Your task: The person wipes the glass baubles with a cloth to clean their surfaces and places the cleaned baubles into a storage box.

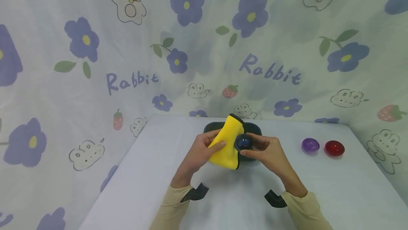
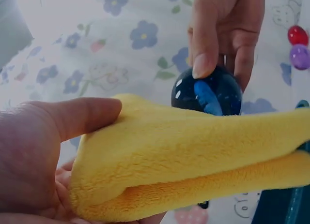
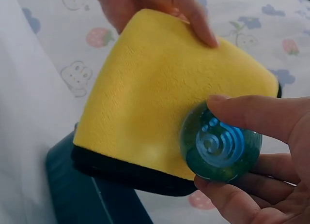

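Note:
My left hand (image 1: 200, 151) grips a folded yellow cloth (image 1: 225, 141) with dark edging, thumb on the near face. In the left wrist view the cloth's plush folded layers show. My right hand (image 1: 268, 151) pinches a shiny, dark blue-green translucent ball (image 1: 243, 142) between thumb and fingers. A light-blue swirl and dots show on the ball in the right wrist view, where it overlaps the cloth's face. Both are held up over a dark green container (image 1: 254, 128), much of which is hidden behind the hands and the cloth.
A glossy purple rounded piece (image 1: 310, 145) and a glossy red one (image 1: 334, 148) lie side by side at the right of the white table (image 1: 127, 191). A curtain (image 1: 204, 52) printed with flowers and rabbits hangs behind and at both sides.

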A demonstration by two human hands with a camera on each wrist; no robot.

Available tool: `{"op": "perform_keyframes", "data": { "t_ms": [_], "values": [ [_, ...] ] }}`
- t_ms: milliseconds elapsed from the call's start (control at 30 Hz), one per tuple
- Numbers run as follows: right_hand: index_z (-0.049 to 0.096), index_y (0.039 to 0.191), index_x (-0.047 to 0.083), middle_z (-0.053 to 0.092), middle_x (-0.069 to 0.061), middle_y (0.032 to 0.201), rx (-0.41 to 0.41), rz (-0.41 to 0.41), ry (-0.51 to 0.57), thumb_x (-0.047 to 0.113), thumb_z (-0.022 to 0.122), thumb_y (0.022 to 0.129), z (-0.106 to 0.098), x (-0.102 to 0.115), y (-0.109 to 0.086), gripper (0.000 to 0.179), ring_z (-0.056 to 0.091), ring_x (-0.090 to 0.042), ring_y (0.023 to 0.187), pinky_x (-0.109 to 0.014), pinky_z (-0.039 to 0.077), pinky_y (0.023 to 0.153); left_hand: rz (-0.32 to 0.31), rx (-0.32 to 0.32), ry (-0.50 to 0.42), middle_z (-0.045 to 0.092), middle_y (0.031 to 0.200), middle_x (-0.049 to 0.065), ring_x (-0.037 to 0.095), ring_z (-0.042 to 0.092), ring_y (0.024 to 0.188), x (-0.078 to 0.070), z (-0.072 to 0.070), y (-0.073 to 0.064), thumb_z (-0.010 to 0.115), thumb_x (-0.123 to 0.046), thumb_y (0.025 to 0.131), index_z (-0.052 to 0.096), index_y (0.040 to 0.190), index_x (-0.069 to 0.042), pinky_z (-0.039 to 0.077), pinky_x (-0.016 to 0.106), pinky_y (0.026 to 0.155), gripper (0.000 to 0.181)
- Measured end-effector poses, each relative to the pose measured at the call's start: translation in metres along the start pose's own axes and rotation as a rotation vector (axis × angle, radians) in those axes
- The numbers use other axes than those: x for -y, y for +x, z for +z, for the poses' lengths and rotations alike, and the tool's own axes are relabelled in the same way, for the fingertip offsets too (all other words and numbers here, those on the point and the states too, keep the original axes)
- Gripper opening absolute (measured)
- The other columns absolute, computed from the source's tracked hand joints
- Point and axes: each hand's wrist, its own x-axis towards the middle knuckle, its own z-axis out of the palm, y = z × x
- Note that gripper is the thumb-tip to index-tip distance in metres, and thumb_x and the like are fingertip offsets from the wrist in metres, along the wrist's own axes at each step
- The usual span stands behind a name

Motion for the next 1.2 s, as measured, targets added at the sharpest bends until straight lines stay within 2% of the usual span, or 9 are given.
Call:
{"op": "perform_keyframes", "data": {
  "t_ms": [200,333,433,600,667,767,900,1067,1200],
  "values": [
    [0.062,0.142,0.008,0.062,-0.015,0.145,-0.034,0.029,-0.055,0.033,0.087,0.081,0.004,-0.006,0.002,0.070,0.064,-0.036,0.131,-0.046,0.055,0.103,0.047,0.063,0.118,0.068,0.129,0.012,0.020,0.064,0.098,0.003,0.012,-0.001,0.067,-0.024,0.099,0.055,0.150,-0.012,0.056,0.032,0.088,0.054],
    [0.061,0.143,0.007,0.061,-0.015,0.146,-0.018,0.035,-0.051,0.034,0.087,0.081,0.009,-0.009,0.000,0.073,0.066,-0.034,0.128,-0.043,0.057,0.100,0.064,0.081,0.190,0.067,0.128,0.009,0.018,0.060,0.097,0.004,0.015,-0.005,0.064,-0.020,0.099,0.052,0.153,-0.019,0.052,0.028,0.085,0.055],
    [0.067,0.137,0.007,0.069,-0.014,0.136,0.013,0.017,-0.045,0.033,0.088,0.080,0.013,-0.009,0.000,0.066,0.072,-0.029,0.117,-0.035,0.061,0.093,0.094,0.079,0.247,0.067,0.126,0.007,0.018,0.057,0.093,0.003,0.014,-0.007,0.060,-0.013,0.099,0.051,0.153,-0.026,0.050,0.027,0.082,0.057],
    [0.078,0.114,0.011,0.078,-0.007,0.112,0.031,-0.002,-0.024,0.028,0.090,0.077,0.019,-0.007,0.002,0.043,0.076,-0.017,0.098,-0.025,0.061,0.082,0.147,0.081,0.341,0.061,0.148,-0.001,0.019,0.056,0.097,-0.002,0.012,-0.006,0.054,-0.006,0.096,0.051,0.153,-0.028,0.046,0.028,0.084,0.061],
    [0.079,0.112,0.010,0.079,-0.006,0.110,0.035,0.002,-0.018,0.028,0.091,0.076,0.019,-0.006,0.002,0.041,0.076,-0.017,0.097,-0.026,0.061,0.081,0.149,0.089,0.376,0.055,0.155,-0.004,0.018,0.056,0.099,-0.003,0.013,-0.006,0.052,-0.006,0.096,0.050,0.154,-0.028,0.046,0.029,0.085,0.063],
    [0.079,0.111,0.007,0.079,-0.010,0.110,0.043,0.000,-0.037,0.030,0.091,0.076,0.020,-0.005,0.000,0.043,0.077,-0.019,0.097,-0.027,0.061,0.080,0.137,0.097,0.414,0.054,0.156,-0.002,0.016,0.054,0.093,-0.004,0.014,-0.006,0.051,-0.006,0.097,0.046,0.156,-0.027,0.046,0.027,0.083,0.063],
    [0.077,0.117,0.004,0.076,-0.015,0.118,0.060,-0.021,-0.036,0.030,0.090,0.077,0.019,-0.003,-0.002,0.050,0.077,-0.025,0.102,-0.030,0.062,0.082,0.141,0.086,0.460,0.061,0.147,0.003,0.013,0.052,0.082,-0.004,0.013,-0.007,0.050,-0.006,0.097,0.044,0.158,-0.020,0.045,0.026,0.080,0.063],
    [0.068,0.134,0.004,0.070,-0.017,0.134,0.048,-0.085,-0.017,0.027,0.088,0.080,0.019,-0.003,-0.003,0.062,0.071,-0.033,0.118,-0.034,0.061,0.091,0.125,0.051,0.496,0.068,0.121,0.007,0.014,0.058,0.086,-0.005,0.013,-0.007,0.050,-0.007,0.095,0.043,0.158,-0.013,0.050,0.028,0.082,0.064],
    [0.067,0.136,0.005,0.067,-0.016,0.139,0.011,-0.107,0.009,0.024,0.088,0.080,0.019,-0.001,-0.003,0.063,0.068,-0.035,0.125,-0.035,0.060,0.093,0.083,0.035,0.512,0.067,0.108,0.005,0.014,0.061,0.083,-0.008,0.013,-0.006,0.050,-0.011,0.093,0.038,0.161,-0.013,0.053,0.026,0.077,0.069]
  ]
}}
